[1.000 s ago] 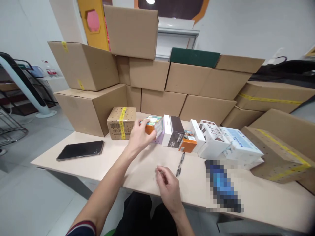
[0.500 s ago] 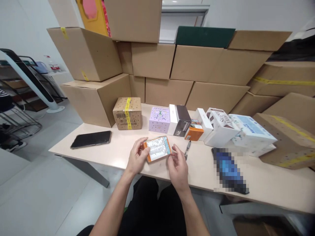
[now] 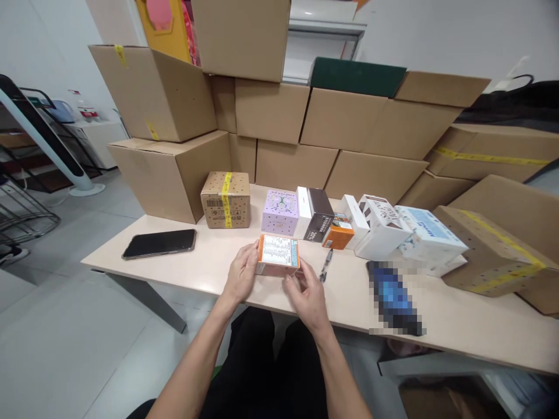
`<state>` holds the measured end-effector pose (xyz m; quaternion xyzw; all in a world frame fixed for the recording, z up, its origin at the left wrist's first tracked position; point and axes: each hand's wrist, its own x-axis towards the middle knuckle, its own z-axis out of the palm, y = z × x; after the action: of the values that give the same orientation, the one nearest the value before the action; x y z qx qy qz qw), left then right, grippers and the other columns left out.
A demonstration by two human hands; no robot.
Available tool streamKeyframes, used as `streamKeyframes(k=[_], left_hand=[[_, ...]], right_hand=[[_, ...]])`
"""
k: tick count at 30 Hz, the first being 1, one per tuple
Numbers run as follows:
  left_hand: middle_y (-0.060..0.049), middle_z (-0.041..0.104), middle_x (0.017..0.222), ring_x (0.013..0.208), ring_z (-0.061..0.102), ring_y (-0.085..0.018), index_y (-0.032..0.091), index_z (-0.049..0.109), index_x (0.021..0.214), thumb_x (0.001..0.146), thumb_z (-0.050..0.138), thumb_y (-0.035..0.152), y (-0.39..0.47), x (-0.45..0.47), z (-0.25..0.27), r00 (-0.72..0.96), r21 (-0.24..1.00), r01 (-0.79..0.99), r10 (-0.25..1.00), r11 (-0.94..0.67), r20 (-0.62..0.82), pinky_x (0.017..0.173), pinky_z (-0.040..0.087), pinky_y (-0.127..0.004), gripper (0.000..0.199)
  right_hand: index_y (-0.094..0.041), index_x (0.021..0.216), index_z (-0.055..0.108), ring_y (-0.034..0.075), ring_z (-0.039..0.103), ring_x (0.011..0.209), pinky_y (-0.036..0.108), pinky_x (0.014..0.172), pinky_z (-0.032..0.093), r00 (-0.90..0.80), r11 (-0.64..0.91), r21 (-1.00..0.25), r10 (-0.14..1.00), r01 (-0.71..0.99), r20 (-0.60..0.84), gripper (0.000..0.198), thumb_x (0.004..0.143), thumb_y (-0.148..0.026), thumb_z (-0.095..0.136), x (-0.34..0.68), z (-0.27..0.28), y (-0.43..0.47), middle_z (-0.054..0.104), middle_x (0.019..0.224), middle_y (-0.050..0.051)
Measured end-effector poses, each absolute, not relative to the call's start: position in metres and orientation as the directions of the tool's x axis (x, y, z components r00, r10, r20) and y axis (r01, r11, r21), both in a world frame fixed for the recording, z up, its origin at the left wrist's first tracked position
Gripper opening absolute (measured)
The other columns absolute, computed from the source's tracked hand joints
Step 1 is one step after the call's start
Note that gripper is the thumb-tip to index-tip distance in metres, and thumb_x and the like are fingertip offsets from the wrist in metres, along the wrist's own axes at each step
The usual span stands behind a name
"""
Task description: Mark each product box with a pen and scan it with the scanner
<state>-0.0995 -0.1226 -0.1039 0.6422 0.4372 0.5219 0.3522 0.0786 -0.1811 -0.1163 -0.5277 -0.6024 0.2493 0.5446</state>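
Orange-edged and printed with small text on its upturned white face, a small box (image 3: 278, 252) sits between both hands just above the near edge of the pale table (image 3: 209, 267). The left hand (image 3: 241, 276) clasps the box's left end, thumb on the near side and fingers wrapped behind. The right hand (image 3: 305, 291) grips it from below at the right near corner, fingertips curled against the underside; how firmly is hard to judge, since the box hides most of those fingers.

All else is best placed from the small box. Just beyond it stands a lilac box (image 3: 280, 211), and touching that on the right a white and dark brown box (image 3: 314, 214). Further right along the same row come a small orange carton (image 3: 338, 233), a white box with brown lettering (image 3: 379, 226) and a white and blue box (image 3: 430, 238). A pen (image 3: 324, 269) lies just to the right of the small box, near the right hand. Beyond and to the left stands a little cardboard box with yellow tape (image 3: 226, 199), and well to the left a dark phone (image 3: 159, 242) lies flat. Far to the right rests a blurred blue object (image 3: 395, 298). Behind the whole row rises a wall of large cardboard cartons (image 3: 279, 110).
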Motion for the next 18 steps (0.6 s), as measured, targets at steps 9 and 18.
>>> streamKeyframes(k=[9,18], left_hand=[[-0.011,0.036,0.158,0.144,0.036,-0.030,0.019,0.036,0.150,0.083,0.066,0.038,-0.123,-0.102,-0.113,0.283,0.943,0.056,0.911,-0.328,0.300,0.119,0.031,-0.044,0.076],[-0.012,0.065,0.124,0.111,0.062,-0.025,0.017,0.060,0.122,0.077,0.075,0.040,-0.124,-0.101,-0.106,0.046,0.964,-0.054,0.964,-0.261,0.263,0.096,0.050,-0.039,0.053]], right_hand=[[-0.020,0.140,0.050,0.021,0.067,0.105,0.035,0.093,0.055,0.164,0.252,-0.939,0.942,0.234,0.294,0.051,0.091,-0.033,0.058,0.081,-0.119,-0.180,0.067,0.124,0.010],[-0.024,0.154,0.021,0.021,0.065,0.112,0.036,0.091,0.056,0.159,0.235,-0.971,0.958,0.039,0.238,0.075,0.092,-0.036,0.060,0.078,-0.128,-0.181,0.056,0.140,0.014]])
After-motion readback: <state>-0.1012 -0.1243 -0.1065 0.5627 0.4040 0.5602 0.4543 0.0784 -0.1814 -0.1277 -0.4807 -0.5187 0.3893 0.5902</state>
